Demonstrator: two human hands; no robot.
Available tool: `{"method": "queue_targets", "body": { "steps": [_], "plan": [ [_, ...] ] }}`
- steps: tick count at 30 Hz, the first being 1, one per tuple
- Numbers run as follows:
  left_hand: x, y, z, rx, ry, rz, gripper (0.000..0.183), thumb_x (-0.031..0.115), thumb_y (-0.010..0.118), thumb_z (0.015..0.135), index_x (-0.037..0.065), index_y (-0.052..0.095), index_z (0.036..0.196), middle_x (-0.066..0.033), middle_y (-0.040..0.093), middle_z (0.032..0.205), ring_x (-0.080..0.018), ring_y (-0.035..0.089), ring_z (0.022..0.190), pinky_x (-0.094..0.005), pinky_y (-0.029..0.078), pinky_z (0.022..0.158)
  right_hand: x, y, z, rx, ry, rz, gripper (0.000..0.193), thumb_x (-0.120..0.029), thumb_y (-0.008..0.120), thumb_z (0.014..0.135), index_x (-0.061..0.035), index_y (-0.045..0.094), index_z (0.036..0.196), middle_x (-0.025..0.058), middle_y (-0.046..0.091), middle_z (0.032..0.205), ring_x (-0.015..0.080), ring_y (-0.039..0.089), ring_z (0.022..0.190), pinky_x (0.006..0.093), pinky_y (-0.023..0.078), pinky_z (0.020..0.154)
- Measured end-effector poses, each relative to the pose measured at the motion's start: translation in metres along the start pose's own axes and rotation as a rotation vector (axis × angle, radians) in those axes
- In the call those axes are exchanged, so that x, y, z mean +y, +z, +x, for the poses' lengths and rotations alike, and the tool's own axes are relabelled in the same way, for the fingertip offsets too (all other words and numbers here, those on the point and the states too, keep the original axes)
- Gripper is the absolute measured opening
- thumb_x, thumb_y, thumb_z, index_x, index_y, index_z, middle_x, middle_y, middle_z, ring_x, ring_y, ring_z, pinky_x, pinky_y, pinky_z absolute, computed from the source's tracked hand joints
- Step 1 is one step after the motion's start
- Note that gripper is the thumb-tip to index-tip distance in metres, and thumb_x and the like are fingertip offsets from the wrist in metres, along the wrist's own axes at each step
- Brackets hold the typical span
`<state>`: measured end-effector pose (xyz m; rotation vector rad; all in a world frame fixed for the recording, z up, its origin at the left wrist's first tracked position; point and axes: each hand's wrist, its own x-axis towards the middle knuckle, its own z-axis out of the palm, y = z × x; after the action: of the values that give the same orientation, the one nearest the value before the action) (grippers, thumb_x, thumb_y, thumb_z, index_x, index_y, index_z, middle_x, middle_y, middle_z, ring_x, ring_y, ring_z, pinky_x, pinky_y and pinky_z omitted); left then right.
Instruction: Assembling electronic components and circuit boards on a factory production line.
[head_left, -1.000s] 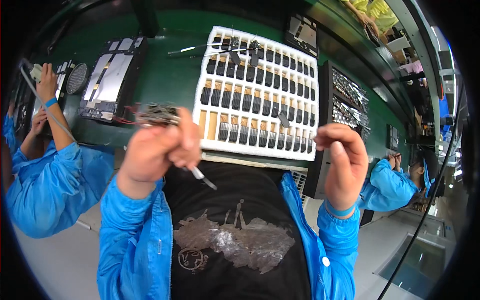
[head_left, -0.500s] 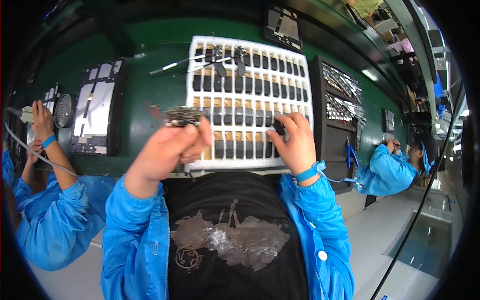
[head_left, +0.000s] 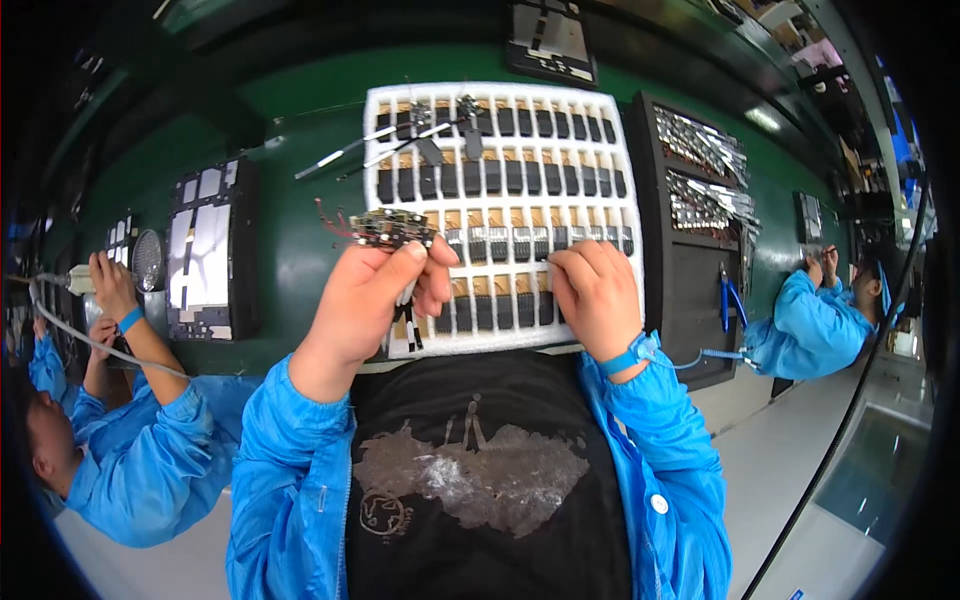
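My left hand [head_left: 370, 285] grips a stack of small circuit boards [head_left: 392, 228] between thumb and fingers, over the near left part of a white foam tray [head_left: 480, 202]. Thin red wires stick out from the stack, and black-and-white cable ends hang below the hand. Rows of black blocks [head_left: 495, 180] fill the tray's slots. At the tray's near right, my right hand [head_left: 600, 295] is closed, thumb and forefinger together beside a slot; whatever they pinch is hidden. Two boards with long cables [head_left: 420, 130] lie across the tray's far left corner.
Right of the tray stands a black box [head_left: 657, 250] with bundled cables [head_left: 700, 200] and blue-handled pliers [head_left: 730, 298]. Flat device housings lie at the left [head_left: 205, 240] and far back [head_left: 548, 40]. Co-workers in blue sit left [head_left: 150, 460] and right [head_left: 815, 320]. A coiled cord runs from my right wrist strap [head_left: 622, 360].
The view has shifted slightly. My right hand's thumb and fingers have closed together where a black block showed between them. My left hand still holds the boards, with cable ends now showing beneath it.
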<state>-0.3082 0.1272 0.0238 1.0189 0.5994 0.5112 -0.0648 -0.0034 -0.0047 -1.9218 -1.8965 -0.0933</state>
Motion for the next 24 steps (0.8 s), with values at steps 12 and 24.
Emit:
{"method": "queue_targets", "body": {
  "steps": [12, 24],
  "plan": [
    [0.004, 0.025, 0.004, 0.027, -0.05, 0.072, 0.027, 0.012, 0.053, 0.101, -0.006, 0.065, 0.117, -0.0102, 0.073, 0.083, -0.0118, 0.064, 0.069, -0.0239, 0.048, 0.061, -0.03, -0.039, 0.002, -0.175, 0.556, 1.206, 0.004, -0.004, 0.052, 0.1, -0.0032, 0.054, 0.103, 0.0031, 0.063, 0.092, 0.0098, 0.055, 0.082, 0.0257, 0.045, 0.077],
    [-0.001, 0.05, 0.009, 0.027, -0.059, 0.074, 0.028, 0.014, 0.061, 0.096, -0.004, 0.066, 0.117, -0.0167, 0.073, 0.099, -0.0196, 0.069, 0.076, -0.0276, 0.053, 0.061, -0.048, -0.067, 0.018, 0.025, 0.318, 0.816, 0.007, 0.002, 0.067, 0.087, -0.0026, 0.064, 0.09, 0.0049, 0.062, 0.08, 0.0148, 0.058, 0.07, 0.0282, 0.046, 0.063]
  ]
}}
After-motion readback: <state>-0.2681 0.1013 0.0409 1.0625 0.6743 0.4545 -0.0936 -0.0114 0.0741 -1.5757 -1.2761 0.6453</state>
